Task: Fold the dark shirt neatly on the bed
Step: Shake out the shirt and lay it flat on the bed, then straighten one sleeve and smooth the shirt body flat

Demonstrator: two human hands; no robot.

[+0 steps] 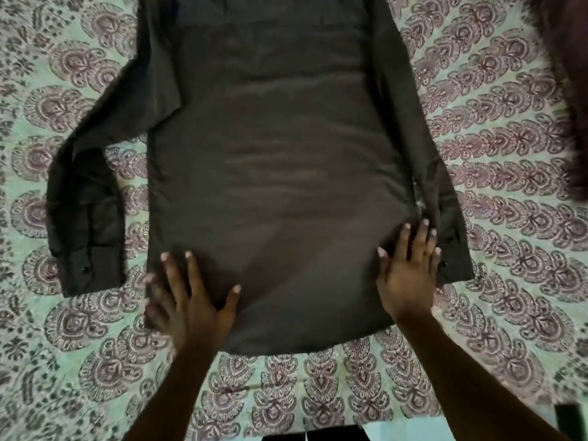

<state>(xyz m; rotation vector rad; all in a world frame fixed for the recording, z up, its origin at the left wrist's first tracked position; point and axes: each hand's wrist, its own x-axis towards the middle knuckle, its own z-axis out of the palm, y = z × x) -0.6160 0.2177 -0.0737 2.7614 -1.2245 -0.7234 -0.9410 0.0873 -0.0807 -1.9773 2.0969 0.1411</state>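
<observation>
Head view: shirt (273, 173), flat on bed (496, 128); soft, limp, likely light. Left hand (191, 300), right hand (405, 275): fingers spread, pressing hem. Grasp at side seams.

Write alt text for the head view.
A dark shirt lies spread flat on a patterned bedspread, with the left hand and the right hand pressing open-palmed near its lower hem corners. Its left-side sleeve bends outward; its right-side sleeve lies straight alongside.
</observation>
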